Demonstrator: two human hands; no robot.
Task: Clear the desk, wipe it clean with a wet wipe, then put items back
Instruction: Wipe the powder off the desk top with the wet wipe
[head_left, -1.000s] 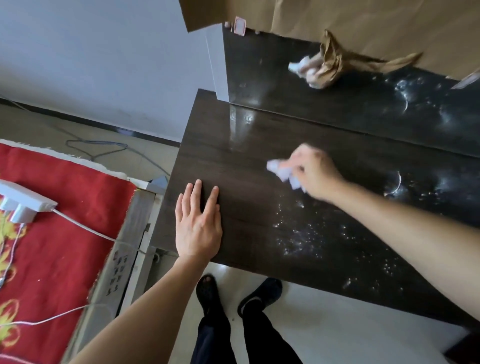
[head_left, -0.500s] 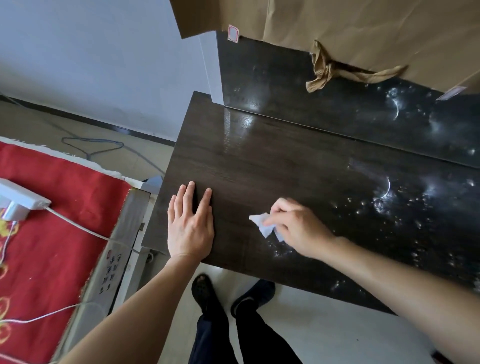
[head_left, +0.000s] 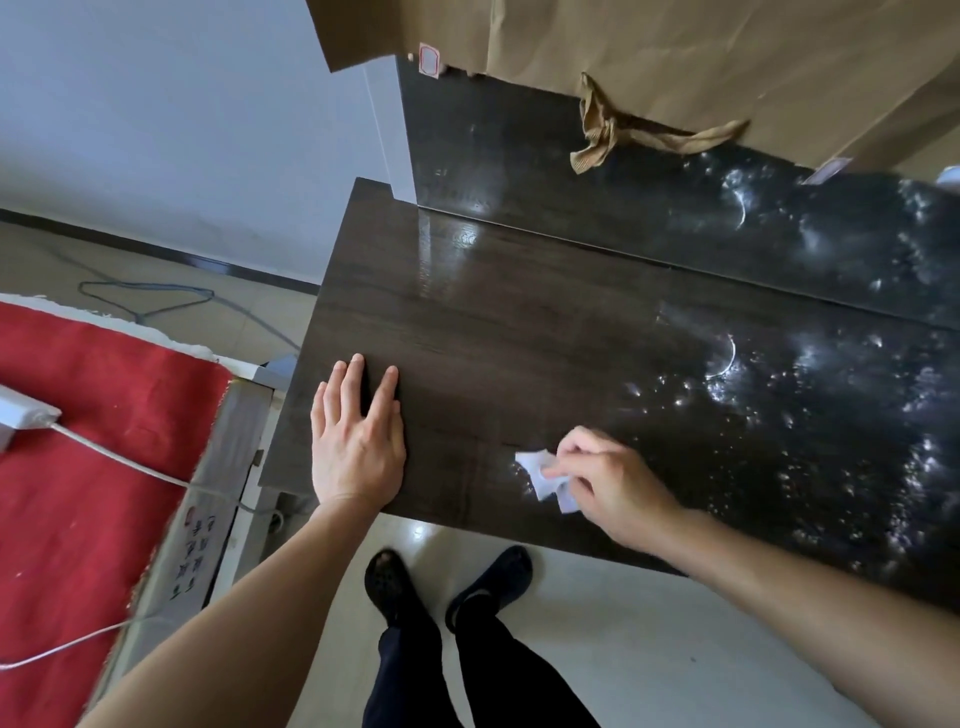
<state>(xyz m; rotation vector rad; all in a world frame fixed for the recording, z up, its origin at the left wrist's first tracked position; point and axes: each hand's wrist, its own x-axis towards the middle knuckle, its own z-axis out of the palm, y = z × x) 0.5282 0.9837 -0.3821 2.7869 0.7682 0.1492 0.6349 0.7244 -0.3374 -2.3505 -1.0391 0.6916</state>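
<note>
Pinching wipe in right hand at desk's near edge, with left hand flat at 9 o'clock and specks spread 1 to 3 o'clock of wipe, nearer right hand.

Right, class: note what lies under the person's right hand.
A crumpled white wet wipe sticks out from under the right hand, on the dark desk. The hand covers its remainder.

Left hand flat, fingers straight; right hand curled, grip pinching wet wipe.
</note>
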